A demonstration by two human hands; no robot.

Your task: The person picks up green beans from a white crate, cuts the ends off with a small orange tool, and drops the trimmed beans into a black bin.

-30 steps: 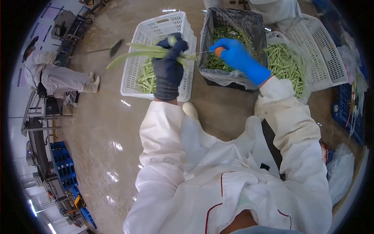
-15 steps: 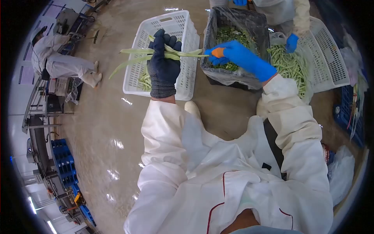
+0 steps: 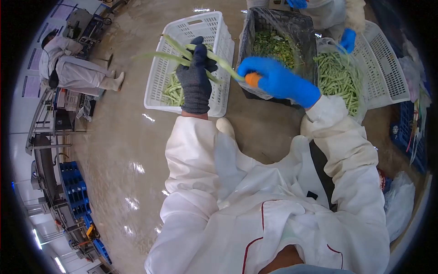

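Note:
My left hand (image 3: 196, 82), in a dark grey knit glove, is closed on a few long green beans (image 3: 175, 55) that stick out to both sides. It is above a white perforated crate (image 3: 157, 98) with more green beans (image 3: 173, 91) inside. My right hand (image 3: 285, 81), in a blue glove, is closed around a small orange piece (image 3: 252, 79) at the end of one bean; I cannot tell what this piece is. That bean spans the gap between my hands. Below my right hand is a black-lined crate (image 3: 303, 25) with green trimmings (image 3: 273, 48).
At right, a clear bag of green beans (image 3: 335, 80) lies beside a tilted white crate (image 3: 388, 68), where another person's blue-gloved hand (image 3: 348, 40) reaches in. A person (image 3: 73, 64) bends by machinery at far left. Blue pallets (image 3: 73, 189) line that side. The floor (image 3: 118, 150) looks wet.
The beans in my left hand have turned and fanned out, with one now slanting down to the orange piece. My right hand has moved slightly down. The person at far left has shifted.

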